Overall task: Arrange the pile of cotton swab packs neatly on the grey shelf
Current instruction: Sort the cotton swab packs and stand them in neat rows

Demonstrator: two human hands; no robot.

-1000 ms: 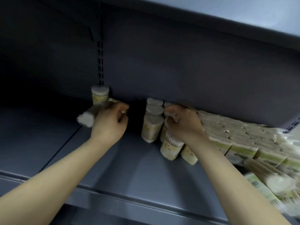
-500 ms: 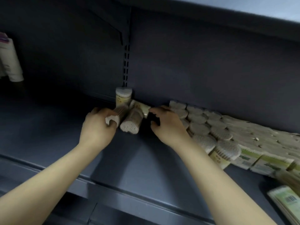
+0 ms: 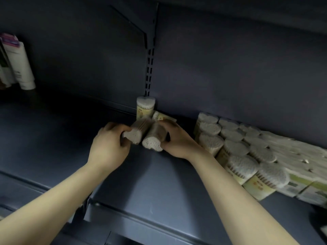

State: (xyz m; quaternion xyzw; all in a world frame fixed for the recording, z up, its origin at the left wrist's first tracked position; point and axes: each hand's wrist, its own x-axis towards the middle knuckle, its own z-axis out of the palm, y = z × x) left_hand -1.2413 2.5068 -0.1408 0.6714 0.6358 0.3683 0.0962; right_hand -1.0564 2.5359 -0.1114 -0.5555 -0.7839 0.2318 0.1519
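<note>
Nearest, two bare arms reach in over the front edge of the grey shelf. The left hand curls its fingers round one lying pack. The right hand curls round a second lying pack. The two packs touch side by side, with their white cotton ends facing the front.

These packs look light. The swabs inside seem stiff, but the clear wrap looks thin and a bit slippery. A hard squeeze could bend them. The best hold is likely round the middle, with fingers on one side and the thumb on the other.

Just behind the hands, one more pack lies flat. At the back edge, one upright pack stands against the back wall.

To the right stands a neat block of packs, about a dozen or more, touching each other. The far right end shows flatter packs, too blurred to count.

Far away at the left back corner stand two white tubes, perhaps more.
</note>
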